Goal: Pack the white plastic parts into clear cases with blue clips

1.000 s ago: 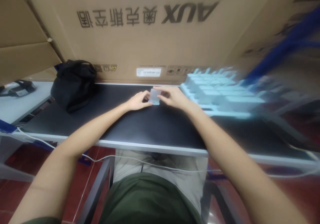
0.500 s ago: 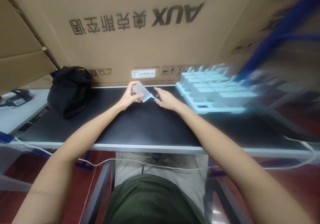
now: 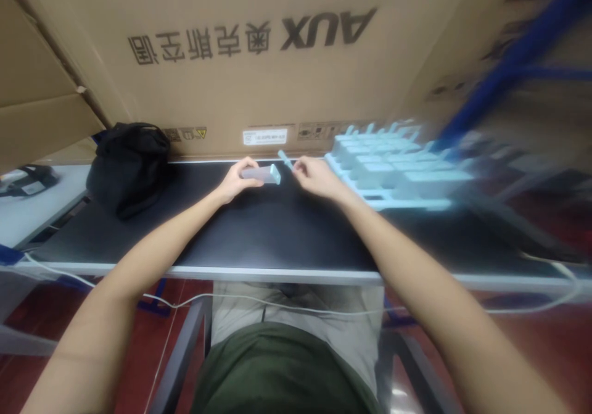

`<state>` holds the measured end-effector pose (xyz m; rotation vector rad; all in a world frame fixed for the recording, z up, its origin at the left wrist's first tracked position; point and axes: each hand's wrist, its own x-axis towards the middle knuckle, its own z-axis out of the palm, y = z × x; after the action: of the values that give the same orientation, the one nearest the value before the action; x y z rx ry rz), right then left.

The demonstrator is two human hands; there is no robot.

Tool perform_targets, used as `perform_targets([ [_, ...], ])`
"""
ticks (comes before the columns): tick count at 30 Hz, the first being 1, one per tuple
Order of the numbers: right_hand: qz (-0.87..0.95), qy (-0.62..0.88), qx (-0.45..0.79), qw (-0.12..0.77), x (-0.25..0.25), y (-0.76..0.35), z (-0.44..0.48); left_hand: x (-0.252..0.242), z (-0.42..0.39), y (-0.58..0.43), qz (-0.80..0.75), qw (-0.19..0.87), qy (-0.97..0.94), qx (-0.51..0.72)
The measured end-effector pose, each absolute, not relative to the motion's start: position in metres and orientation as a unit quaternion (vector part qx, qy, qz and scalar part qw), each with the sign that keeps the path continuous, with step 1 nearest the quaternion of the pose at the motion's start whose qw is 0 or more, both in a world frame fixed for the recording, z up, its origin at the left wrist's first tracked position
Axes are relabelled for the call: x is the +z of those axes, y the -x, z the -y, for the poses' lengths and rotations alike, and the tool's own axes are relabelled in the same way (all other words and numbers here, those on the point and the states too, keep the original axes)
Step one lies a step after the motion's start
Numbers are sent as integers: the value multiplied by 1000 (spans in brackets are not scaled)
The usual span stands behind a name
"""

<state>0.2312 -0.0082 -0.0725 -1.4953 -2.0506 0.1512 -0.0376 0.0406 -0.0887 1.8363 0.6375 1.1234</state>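
Observation:
Closed around a translucent popsicle mold (image 3: 256,174) is my left hand (image 3: 237,181), over the middle of the table. The mold's light-blue rimmed end (image 3: 275,174) faces right. A small light-blue popsicle stick (image 3: 285,159) is pinched in my right hand (image 3: 313,176); its far end points up and left, and it is apart from the mold. Just right of that hand, a light-blue popsicle mold tray (image 3: 393,204) stands on the table, filled with several molds whose stick handles point up. The pinching fingertips are partly hidden.
A black bag (image 3: 129,167) lies at the left on the black table top (image 3: 277,235). Behind stands a large cardboard box (image 3: 231,99). A blue metal post (image 3: 504,74) rises at the right, and a white cable (image 3: 277,306) hangs along the front edge.
The stick has come away from the mold and is now apart in my right hand, which has closed on it. My left hand has turned the mold so its rimmed end faces right.

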Motion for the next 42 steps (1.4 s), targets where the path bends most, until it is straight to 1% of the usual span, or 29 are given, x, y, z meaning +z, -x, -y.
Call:
perform_targets([
  [2, 752, 532, 75, 382, -67, -229, 13, -89, -39, 36, -247, 441, -738, 447],
  [5, 717, 427, 161, 527, -65, -222, 18, -91, -38, 35, -236, 475, -730, 432],
  [7, 706, 373, 207, 565, -67, -215, 19, -93, -39, 34, -226, 500, -721, 422],
  [9, 709, 357, 230, 563, -70, -208, 20, -94, -39, 34, -212, 511, -722, 415],
  [12, 720, 372, 239, 536, -75, -200, 22, -96, -39, 33, -199, 506, -741, 394],
  [17, 743, 414, 207, 484, -76, -195, 27, -98, -38, 32, -205, 453, -776, 387],
  [25, 746, 426, 184, 477, -76, -190, 32, -101, -40, 32, -212, 417, -804, 366],
  [28, 759, 428, 174, 458, -82, -188, 29, -102, -41, 32, -216, 373, -826, 363],
  [34, 774, 438, 115, 443, -102, -184, 20, -103, -37, 30, -264, 219, -886, 311],
  [42, 742, 494, 100, 442, -110, -176, 22, -105, -29, 25, -279, 163, -903, 282],
])
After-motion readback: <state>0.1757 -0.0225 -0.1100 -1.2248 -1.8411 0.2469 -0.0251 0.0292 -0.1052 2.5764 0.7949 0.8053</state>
